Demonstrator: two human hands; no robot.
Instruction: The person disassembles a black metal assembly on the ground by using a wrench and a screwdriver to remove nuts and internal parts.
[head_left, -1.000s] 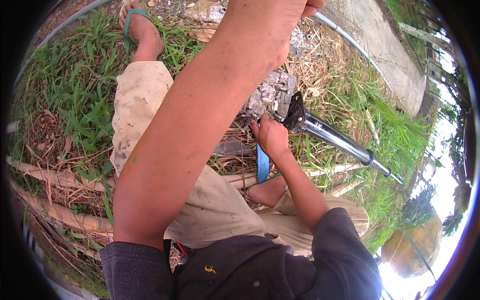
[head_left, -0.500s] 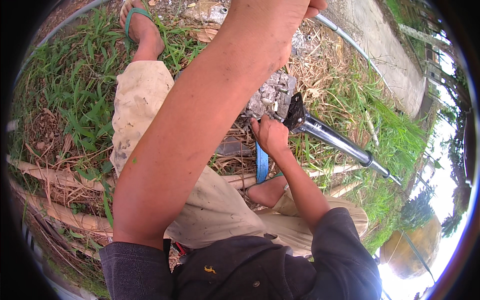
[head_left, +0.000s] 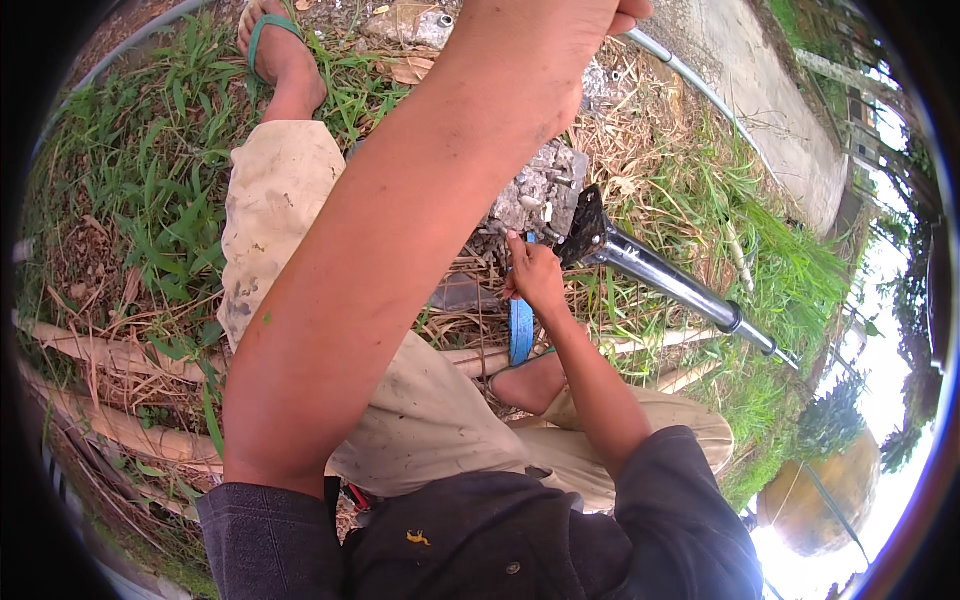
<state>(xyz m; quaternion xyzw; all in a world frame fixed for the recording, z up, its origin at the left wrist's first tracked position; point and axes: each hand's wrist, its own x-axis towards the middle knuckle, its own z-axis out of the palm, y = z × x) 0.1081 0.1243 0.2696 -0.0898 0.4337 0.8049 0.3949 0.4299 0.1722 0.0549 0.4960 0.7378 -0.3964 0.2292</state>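
My left forearm crosses the picture from lower left to the top edge. Only a bit of my left hand (head_left: 625, 20) shows there, so what it holds is out of sight. Under that arm lies a grey, broken concrete block (head_left: 545, 190) with metal bolts sticking out. My right hand (head_left: 537, 275) is at the block's near edge, index finger stretched toward it and the other fingers curled. A blue strip (head_left: 521, 330) runs beneath this hand; whether the fingers touch it, I cannot tell. Beside the block is the black bracket of a shiny black metal pole (head_left: 670, 273), lying toward the right.
Grass and dry stalks surround my sandalled feet (head_left: 275, 50). Bamboo poles (head_left: 130, 355) lie across the ground near me. A grey pipe (head_left: 690, 70) runs along a concrete path (head_left: 770, 120) at the far right. A large yellowish rounded object (head_left: 825, 495) stands at lower right.
My right hand has shifted slightly left and down, with its index finger now straighter toward the block. More blue shows above the hand. My left arm stays almost in place.
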